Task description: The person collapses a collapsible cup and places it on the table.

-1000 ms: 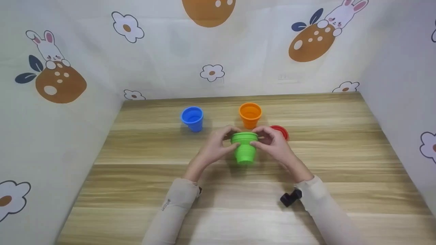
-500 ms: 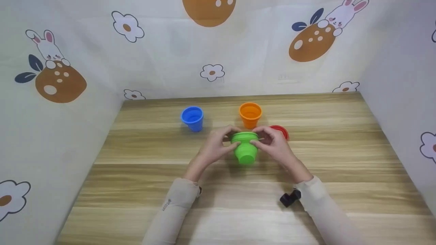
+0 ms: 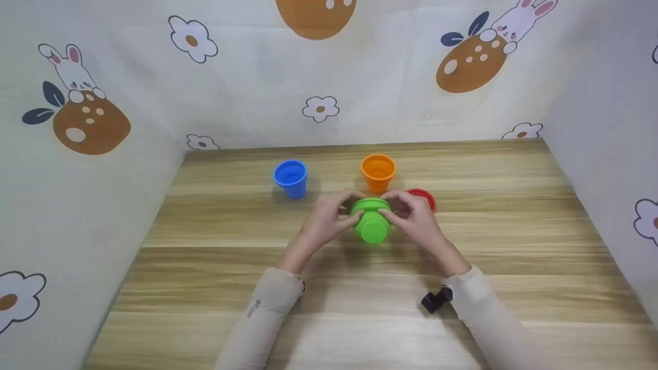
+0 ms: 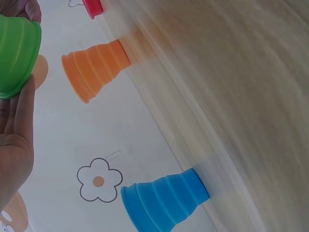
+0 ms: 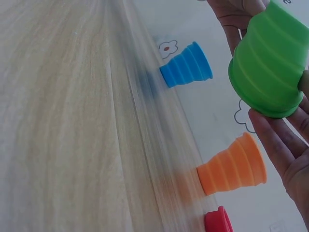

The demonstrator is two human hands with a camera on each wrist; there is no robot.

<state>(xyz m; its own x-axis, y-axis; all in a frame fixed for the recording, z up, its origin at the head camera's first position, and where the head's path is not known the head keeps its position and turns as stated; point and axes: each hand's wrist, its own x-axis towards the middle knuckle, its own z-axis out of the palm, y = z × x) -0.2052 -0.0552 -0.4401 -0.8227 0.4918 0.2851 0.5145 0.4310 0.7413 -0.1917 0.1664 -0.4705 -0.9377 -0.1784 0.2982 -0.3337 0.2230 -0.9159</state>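
A green collapsible cup (image 3: 374, 228) is held between my two hands above the table, its rim turned away and its round base facing me in the head view. My left hand (image 3: 329, 218) grips the rim from the left, thumb on the near side and fingers behind. From the right, my right hand (image 3: 413, 216) grips it the same way. The right wrist view shows the ribbed side of the green cup (image 5: 270, 63) fully extended, fingers at its rim. Beyond the hands an orange collapsible cup (image 3: 378, 174) stands upright.
A blue collapsible cup (image 3: 291, 179) stands upright at the back left. Partly hidden behind my right hand, a low red collapsible cup (image 3: 424, 198) lies on the wooden table (image 3: 205, 288). Patterned walls (image 3: 247, 97) enclose the back and sides.
The green cup has tipped between my hands, its base swinging up toward me until its round bottom shows. Both hands stay in nearly the same place; the other cups have not moved.
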